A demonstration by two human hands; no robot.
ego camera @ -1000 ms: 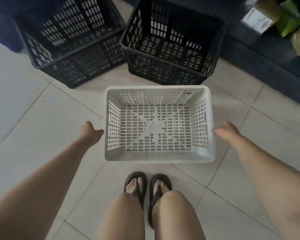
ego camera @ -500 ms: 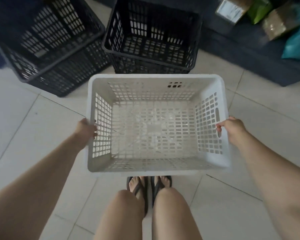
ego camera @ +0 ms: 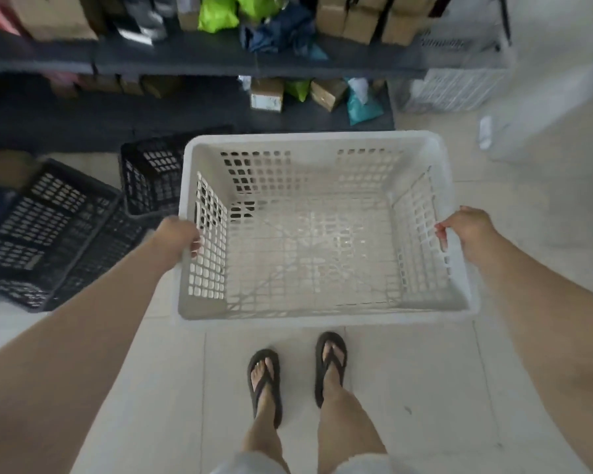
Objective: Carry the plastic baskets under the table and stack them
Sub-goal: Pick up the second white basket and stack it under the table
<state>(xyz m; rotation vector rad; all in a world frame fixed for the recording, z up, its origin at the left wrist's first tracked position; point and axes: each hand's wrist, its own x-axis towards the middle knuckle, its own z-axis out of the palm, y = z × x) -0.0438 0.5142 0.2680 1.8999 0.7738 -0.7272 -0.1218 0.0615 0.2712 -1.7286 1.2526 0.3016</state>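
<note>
Carrying grip: our left hand (ego camera: pixel 177 239) and right hand (ego camera: pixel 466 232) are closed on opposite rims of the white perforated plastic basket (ego camera: pixel 322 313), held above the floor. We keep it level, heading toward the white basket stack (ego camera: pixel 456 87) at 1 o'clock.

One white basket (ego camera: pixel 322 309), two black baskets (ego camera: pixel 48 241) (ego camera: pixel 151 179), two hands (ego camera: pixel 178 239) (ego camera: pixel 466 230), two sandals (ego camera: pixel 264 384) (ego camera: pixel 330 364).
</note>
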